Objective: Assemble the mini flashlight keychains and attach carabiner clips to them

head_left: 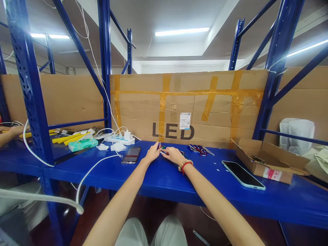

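My left hand (153,153) and my right hand (175,155) are close together over the middle of the blue shelf top. The left fingers are closed on a small shiny purple piece (159,146). My right fingers pinch a small silver and red piece (164,152), right beside it; its exact kind is too small to tell. Partly behind the right hand lie a few more small coloured pieces (182,153). Farther right is a loose pile of slim, shiny red, blue and silver pieces (200,150).
A phone (131,155) lies left of my hands, near a white power strip (119,139) with cables. To the right are another phone (243,175) and an open cardboard box (266,164). Cardboard (217,119) walls the back. Another person's hand (14,131) shows far left.
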Action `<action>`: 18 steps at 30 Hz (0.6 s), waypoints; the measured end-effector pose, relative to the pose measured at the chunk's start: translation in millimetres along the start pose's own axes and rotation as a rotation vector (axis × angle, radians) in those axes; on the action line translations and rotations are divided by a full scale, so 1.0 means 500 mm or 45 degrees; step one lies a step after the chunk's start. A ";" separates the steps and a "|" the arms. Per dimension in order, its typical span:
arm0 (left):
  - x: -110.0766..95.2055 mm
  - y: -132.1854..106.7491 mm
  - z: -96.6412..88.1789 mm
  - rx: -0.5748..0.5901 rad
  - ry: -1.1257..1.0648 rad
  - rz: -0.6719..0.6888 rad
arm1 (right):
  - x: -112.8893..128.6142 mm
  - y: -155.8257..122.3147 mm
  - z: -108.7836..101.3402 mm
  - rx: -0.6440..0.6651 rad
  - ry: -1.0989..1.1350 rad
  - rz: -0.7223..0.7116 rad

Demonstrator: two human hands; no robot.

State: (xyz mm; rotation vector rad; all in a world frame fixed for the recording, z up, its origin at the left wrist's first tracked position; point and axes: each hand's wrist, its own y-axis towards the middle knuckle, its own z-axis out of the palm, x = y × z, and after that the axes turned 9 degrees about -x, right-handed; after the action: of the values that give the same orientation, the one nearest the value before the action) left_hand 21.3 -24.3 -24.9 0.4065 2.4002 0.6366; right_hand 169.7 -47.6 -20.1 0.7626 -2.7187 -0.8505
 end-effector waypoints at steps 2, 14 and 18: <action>0.000 0.001 0.001 0.024 -0.009 0.024 | -0.004 0.001 0.000 0.005 0.023 0.008; -0.009 -0.005 0.002 0.059 -0.014 0.057 | -0.018 0.005 0.008 0.007 0.222 0.021; -0.010 -0.007 0.003 0.049 0.001 0.041 | -0.021 0.008 0.015 -0.037 0.255 0.030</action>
State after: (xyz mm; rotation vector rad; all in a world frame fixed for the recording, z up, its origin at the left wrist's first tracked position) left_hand 25.6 -28.8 -25.3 0.4623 2.4142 0.6052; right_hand 174.4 -35.6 -24.2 0.7640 -2.5294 -0.7629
